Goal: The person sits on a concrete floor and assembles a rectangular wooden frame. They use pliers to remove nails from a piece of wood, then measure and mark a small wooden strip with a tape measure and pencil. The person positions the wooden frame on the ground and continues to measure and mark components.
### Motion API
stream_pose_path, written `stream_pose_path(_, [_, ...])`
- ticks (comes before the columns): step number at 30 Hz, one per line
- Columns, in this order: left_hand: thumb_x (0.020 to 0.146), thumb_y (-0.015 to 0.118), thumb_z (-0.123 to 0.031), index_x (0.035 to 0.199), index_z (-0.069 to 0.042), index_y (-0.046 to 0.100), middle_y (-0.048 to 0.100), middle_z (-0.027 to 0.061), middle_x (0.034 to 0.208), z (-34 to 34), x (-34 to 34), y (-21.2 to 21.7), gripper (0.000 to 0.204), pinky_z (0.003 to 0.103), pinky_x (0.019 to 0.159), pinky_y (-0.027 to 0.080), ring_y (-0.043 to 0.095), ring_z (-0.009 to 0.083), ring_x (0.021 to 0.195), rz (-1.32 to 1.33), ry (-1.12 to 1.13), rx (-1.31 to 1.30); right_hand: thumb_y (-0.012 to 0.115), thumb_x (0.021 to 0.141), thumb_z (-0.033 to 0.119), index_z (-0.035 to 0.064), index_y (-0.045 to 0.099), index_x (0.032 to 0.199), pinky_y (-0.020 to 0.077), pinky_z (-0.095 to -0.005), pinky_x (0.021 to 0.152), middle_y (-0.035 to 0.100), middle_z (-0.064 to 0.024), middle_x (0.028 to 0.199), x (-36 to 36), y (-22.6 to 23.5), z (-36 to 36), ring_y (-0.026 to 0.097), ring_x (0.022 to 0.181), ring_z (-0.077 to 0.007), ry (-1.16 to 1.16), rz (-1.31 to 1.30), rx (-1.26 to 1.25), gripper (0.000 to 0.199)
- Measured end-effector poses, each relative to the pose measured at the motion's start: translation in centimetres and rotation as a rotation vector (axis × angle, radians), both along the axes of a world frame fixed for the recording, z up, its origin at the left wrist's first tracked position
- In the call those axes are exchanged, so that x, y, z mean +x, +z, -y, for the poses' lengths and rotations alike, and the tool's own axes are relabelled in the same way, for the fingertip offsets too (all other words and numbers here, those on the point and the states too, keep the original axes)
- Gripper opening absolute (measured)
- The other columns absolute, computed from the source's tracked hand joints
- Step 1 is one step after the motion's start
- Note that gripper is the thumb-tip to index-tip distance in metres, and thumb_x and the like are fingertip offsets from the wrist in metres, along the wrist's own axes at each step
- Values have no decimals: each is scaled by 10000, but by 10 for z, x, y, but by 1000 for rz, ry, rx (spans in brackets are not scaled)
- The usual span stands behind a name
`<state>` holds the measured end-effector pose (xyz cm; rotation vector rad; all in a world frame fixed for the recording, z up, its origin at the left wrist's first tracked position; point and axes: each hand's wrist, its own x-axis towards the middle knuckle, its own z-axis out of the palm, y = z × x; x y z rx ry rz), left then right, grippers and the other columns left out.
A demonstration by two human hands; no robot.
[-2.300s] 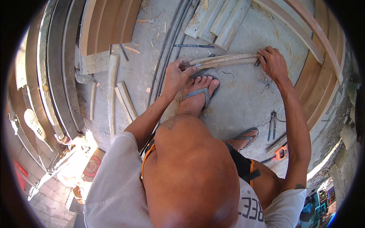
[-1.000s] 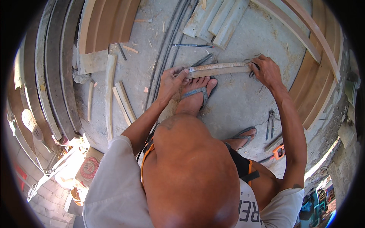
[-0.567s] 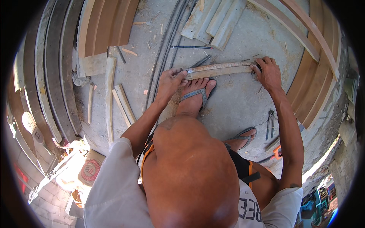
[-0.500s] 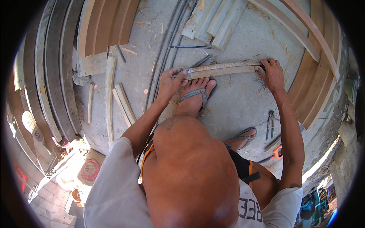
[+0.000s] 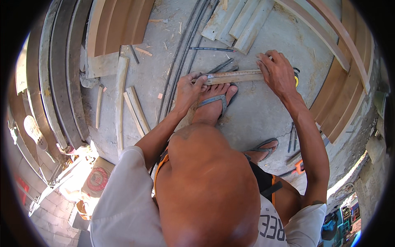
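Observation:
A narrow wooden strip (image 5: 240, 79) lies crosswise just beyond the toes of my sandalled foot (image 5: 216, 108). Along its top runs the pale blade of a tape measure (image 5: 236, 74). My left hand (image 5: 189, 91) is closed at the left end, thumb and fingers pinching the strip and the blade's end. Over the right end hovers my right hand (image 5: 279, 74), fingers bent and slightly apart, with nothing visible between them. The black and yellow tape case (image 5: 296, 77) shows at that hand's outer side, partly hidden by it.
A dark pencil (image 5: 212, 49) and a dark flat tool (image 5: 222, 65) lie beyond the strip. Grey boards (image 5: 255, 29) are at the far side; brown boards (image 5: 349, 90) line the right. Pincers (image 5: 292, 138) and an orange-handled tool (image 5: 299, 166) lie near my right forearm. Loose battens (image 5: 135, 111) are at left.
My right hand has left the tape case and moved left and slightly up over the strip. The left hand keeps its grip at the other end.

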<state>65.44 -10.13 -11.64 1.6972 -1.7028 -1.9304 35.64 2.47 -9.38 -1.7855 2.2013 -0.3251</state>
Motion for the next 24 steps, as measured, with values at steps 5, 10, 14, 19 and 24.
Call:
stream_pose_path(5, [1019, 719, -208, 1162, 101, 721, 761, 116, 926, -2, 2, -3, 341, 250, 699, 584, 723, 115, 769, -45, 55, 36, 653, 939, 134, 64, 743, 981, 600, -450, 687, 747, -159, 950, 69, -25, 100, 761, 831, -345, 125, -23, 116, 121])
stream_pose_path(10, [1021, 702, -153, 1189, 118, 712, 763, 127, 908, -2, 1, -9, 319, 241, 681, 587, 724, 108, 749, -51, 32, 47, 656, 954, 167, 53, 734, 923, 596, -444, 715, 757, -180, 979, 92, -49, 125, 744, 832, -384, 118, -53, 202, 142])
stream_pose_path(14, [1020, 699, -141, 1199, 132, 705, 762, 134, 895, 0, -1, -1, 327, 248, 669, 588, 724, 113, 737, -13, 44, 56, 692, 955, 199, 60, 764, 989, 584, -462, 768, 758, -163, 968, 58, -6, 102, 747, 892, -365, -41, 219, -18, 161])
stream_pose_path(19, [1026, 704, -201, 1187, 115, 708, 759, 132, 928, 5, 3, -2, 355, 253, 714, 592, 738, 130, 792, -5, -14, 41, 708, 961, 217, 79, 774, 1048, 582, -476, 796, 754, -154, 991, 22, -4, 73, 744, 923, -368, 21, 225, 69, 177])
stream_pose_path(24, [1021, 711, -207, 1199, 131, 701, 761, 142, 944, 5, 3, -6, 382, 257, 727, 605, 739, 134, 799, -39, -19, 55, 707, 945, 191, 40, 780, 965, 600, -466, 794, 754, -186, 980, 89, -36, 111, 755, 911, -374, 116, 37, 206, 169])
